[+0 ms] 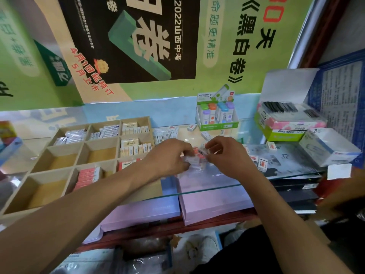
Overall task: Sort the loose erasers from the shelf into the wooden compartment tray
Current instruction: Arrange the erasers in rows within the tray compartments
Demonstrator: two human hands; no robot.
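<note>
Both hands are working over the glass shelf (227, 186), just right of the pale wooden compartment tray (79, 149). Left hand (169, 157) is pinching a small clear-wrapped bundle of white erasers with red labels (194, 160); right hand (227, 155) is gripping the other end of that bundle, fingers curled round it. Looks like the gathering/pickup step, nothing going into the tray yet. More loose white-and-red erasers (262, 162) are lying scattered on the glass to the right and behind the hands. Tray: 3 columns, several cells already holding boxed erasers, at least 4 cells showing bare wood. Next move is calling for carrying the bundle left and picking the cell with matching stock; can't tell which one matches from here
</note>
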